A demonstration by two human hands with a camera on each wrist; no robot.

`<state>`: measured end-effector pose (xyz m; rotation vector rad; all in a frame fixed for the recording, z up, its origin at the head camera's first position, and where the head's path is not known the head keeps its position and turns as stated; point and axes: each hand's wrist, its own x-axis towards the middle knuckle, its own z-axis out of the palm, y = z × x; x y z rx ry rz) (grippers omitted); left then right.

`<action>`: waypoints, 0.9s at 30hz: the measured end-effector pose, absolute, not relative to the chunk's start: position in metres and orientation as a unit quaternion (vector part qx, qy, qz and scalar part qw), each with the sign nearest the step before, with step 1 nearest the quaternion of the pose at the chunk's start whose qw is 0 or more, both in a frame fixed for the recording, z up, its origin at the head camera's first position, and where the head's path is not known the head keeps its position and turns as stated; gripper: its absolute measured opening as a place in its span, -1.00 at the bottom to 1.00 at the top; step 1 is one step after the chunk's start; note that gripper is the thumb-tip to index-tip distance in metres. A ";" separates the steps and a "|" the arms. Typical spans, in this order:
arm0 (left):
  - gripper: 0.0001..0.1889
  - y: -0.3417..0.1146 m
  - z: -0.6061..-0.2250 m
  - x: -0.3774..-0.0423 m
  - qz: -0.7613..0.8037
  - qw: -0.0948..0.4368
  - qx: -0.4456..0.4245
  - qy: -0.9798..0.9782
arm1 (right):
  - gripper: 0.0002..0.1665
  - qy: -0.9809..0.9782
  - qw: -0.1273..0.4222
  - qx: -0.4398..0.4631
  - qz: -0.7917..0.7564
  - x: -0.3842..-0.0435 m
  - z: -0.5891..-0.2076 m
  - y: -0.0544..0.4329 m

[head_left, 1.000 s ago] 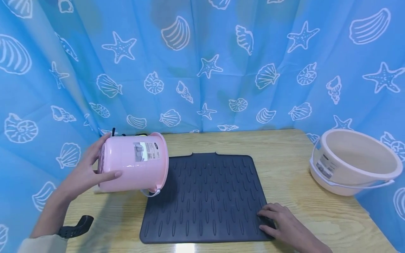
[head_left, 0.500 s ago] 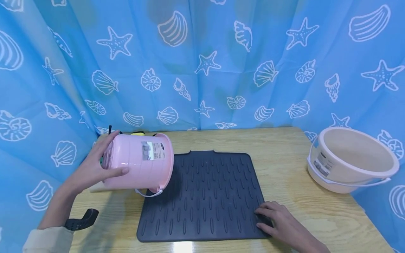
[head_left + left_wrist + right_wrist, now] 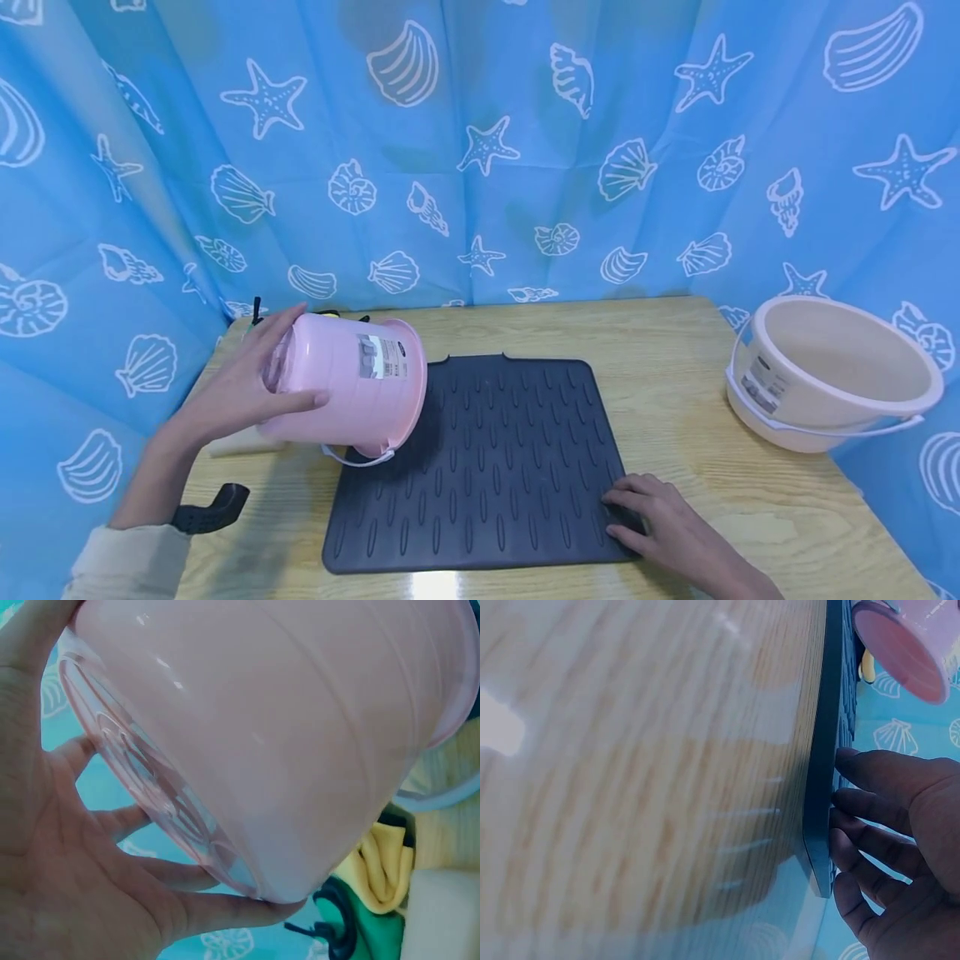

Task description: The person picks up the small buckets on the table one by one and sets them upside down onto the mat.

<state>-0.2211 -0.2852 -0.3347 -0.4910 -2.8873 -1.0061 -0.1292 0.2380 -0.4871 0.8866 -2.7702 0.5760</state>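
A pink bucket [image 3: 348, 375], tipped on its side with its mouth to the right, overlaps the left edge of the dark ribbed mat [image 3: 480, 467] in the head view. My left hand [image 3: 247, 387] grips the bucket at its base. In the left wrist view, the fingers [image 3: 180, 874] spread round the bottom rim. The bucket's white handle [image 3: 360, 460] hangs down. My right hand [image 3: 656, 525] rests its fingertips on the mat's right edge, relaxed. In the right wrist view, the fingertips touch the mat's edge [image 3: 821, 787]. The inside of the bucket is mostly hidden.
A cream basin [image 3: 825, 367] with a handle stands at the table's right edge. Behind the pink bucket lie a yellow cloth [image 3: 379, 866], a green item [image 3: 375, 926] and a whitish block [image 3: 442, 915]. A blue shell-patterned curtain [image 3: 480, 208] hangs round the wooden table [image 3: 660, 367].
My left hand has carried the pink bucket a little to the right, towards the mat. The right hand keeps its place on the mat edge. The head view has shifted slightly.
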 end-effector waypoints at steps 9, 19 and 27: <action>0.20 -0.269 -0.331 -0.227 -0.303 0.005 -0.146 -0.942 | -0.69 -0.932 0.077 0.294 0.195 -0.129 -0.487 0.238; 0.20 -0.250 -0.323 -0.233 -0.273 -0.015 -0.145 -0.951 | -0.70 -0.929 0.088 0.302 0.194 -0.130 -0.489 0.239; 0.19 -0.236 -0.320 -0.240 -0.257 -0.029 -0.147 -0.955 | -0.70 -0.930 0.093 0.301 0.192 -0.130 -0.491 0.240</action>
